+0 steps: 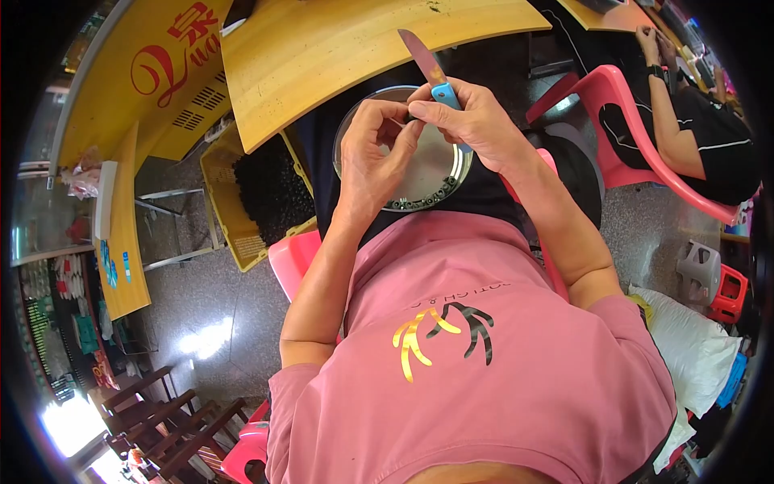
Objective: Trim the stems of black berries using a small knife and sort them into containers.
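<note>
Just under both grips, in the head view, a round metal bowl [439, 173] rests on the person's lap with small dark pieces along its near rim. The right hand [476, 121] is closed around the blue handle of a small knife [431, 68], blade pointing up and away, while the left hand [372, 149] pinches a tiny item beside it, too small to identify. The knife looks light, stiff and sharp, best held by its handle; a yellow crate [234, 214] of dark pieces sits well left of the grips, beneath the wooden counter [322, 48].

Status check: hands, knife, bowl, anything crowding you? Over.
Right hand grips blue-handled knife, blade up. Left hand pinches a small dark piece at the knife, too small to identify. Both over metal bowl on lap. Wooden table just ahead.
</note>
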Tool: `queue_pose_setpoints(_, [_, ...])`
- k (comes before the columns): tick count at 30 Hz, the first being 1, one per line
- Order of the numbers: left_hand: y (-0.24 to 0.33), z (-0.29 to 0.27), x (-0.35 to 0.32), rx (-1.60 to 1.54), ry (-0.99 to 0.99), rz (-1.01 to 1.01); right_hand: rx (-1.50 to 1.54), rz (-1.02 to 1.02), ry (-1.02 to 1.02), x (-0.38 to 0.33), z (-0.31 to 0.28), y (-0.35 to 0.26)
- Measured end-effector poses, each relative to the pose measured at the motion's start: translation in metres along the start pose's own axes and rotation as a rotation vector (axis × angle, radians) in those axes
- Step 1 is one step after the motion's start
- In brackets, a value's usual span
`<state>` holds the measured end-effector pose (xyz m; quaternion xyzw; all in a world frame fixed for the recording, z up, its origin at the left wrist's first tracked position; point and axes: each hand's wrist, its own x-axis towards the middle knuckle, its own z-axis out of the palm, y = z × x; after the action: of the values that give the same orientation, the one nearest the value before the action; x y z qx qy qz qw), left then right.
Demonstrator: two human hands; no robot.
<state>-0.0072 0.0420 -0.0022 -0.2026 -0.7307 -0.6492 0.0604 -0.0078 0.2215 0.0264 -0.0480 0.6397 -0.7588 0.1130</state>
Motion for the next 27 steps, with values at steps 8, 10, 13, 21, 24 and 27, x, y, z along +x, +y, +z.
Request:
queue_pose_setpoints(8, [0.014, -0.006, 0.004, -0.286, -0.039, -0.357, -0.143, -0.037, 0.030, 0.001, -0.004, 0.000])
queue_pose_setpoints(10, [0.013, -0.007, 0.004, -0.335, -0.046, -0.370, 0.001, 0.023, -0.066, 0.002, -0.007, 0.000])
queue_pose_setpoints(13, [0.012, -0.008, 0.003, -0.518, -0.039, -0.377, 0.073, 0.021, -0.091, 0.000, -0.006, -0.004])
queue_pose_setpoints(21, [0.002, -0.012, -0.001, -0.534, 0.024, -0.280, -0.482, -0.424, 0.069, 0.001, 0.000, 0.007])
queue_pose_setpoints(24, [0.001, -0.014, -0.001, -0.536, 0.041, -0.225, -0.750, -0.602, 0.113, -0.003, 0.006, 0.006])
queue_pose_setpoints(27, [0.007, -0.011, -0.002, -0.514, 0.048, -0.188, -0.914, -0.728, 0.149, -0.003, 0.007, 0.009])
